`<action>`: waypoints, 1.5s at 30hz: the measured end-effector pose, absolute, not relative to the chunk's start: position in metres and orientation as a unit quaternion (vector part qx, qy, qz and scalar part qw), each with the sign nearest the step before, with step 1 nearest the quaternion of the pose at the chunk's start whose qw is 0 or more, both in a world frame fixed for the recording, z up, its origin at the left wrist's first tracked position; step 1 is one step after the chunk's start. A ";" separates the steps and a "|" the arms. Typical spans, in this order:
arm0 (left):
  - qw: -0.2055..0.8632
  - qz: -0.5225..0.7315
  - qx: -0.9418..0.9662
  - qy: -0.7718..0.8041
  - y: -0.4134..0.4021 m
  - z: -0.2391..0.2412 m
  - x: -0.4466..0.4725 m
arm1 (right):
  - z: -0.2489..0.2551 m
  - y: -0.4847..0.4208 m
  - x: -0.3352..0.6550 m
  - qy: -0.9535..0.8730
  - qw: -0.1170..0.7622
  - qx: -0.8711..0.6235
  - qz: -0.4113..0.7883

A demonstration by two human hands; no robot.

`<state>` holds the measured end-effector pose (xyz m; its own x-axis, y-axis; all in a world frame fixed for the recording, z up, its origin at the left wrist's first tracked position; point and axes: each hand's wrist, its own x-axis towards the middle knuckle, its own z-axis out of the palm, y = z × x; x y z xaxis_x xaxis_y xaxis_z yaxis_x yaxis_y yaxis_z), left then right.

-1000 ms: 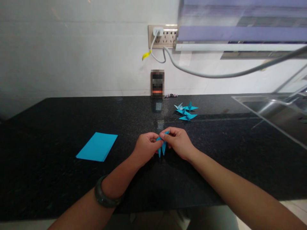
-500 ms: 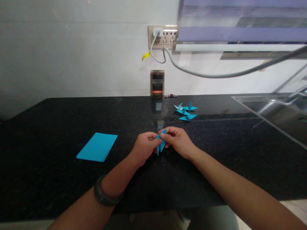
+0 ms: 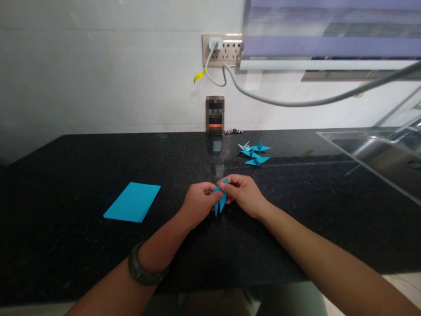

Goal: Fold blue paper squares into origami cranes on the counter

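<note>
A small folded piece of blue origami paper [image 3: 223, 202] is pinched between both hands, just above the dark countertop. Two narrow points of it hang down towards me and one point sticks up. My left hand [image 3: 201, 202] grips its left side, thumb across the front. On the other side, my right hand [image 3: 245, 193] pinches its upper part between thumb and fingers. Fingers behind the paper are partly hidden. Beyond my right hand, several folded paper cranes [image 3: 257, 161] lie in a cluster. To the left rests a stack of square blue paper [image 3: 133, 202].
A phone-like device [image 3: 215, 115], blurred out, leans against the wall, with a beaded strap [image 3: 233, 131] beside it. A grey cable [image 3: 289, 104] runs from the wall socket [image 3: 226, 52] to the right. The metal sink [image 3: 388, 162] is set into the black countertop [image 3: 82, 166].
Both hands stay in almost the same place, still pinching the folded paper. Its lower points now hang very slightly lower. The whole view has shifted a little.
</note>
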<state>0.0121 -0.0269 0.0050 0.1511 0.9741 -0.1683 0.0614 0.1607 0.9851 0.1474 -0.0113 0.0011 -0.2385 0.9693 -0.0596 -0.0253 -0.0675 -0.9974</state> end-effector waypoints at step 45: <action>0.540 0.525 0.450 0.480 -0.021 -0.002 0.009 | -0.006 -0.010 0.155 -0.629 0.353 -0.485 0.495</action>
<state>0.0091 -0.0205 -0.0017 -0.0121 0.9989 -0.0445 -0.1354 0.0425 0.9899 0.1555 -0.0099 -0.0059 -0.2806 0.9591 -0.0357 0.2594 0.0400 -0.9649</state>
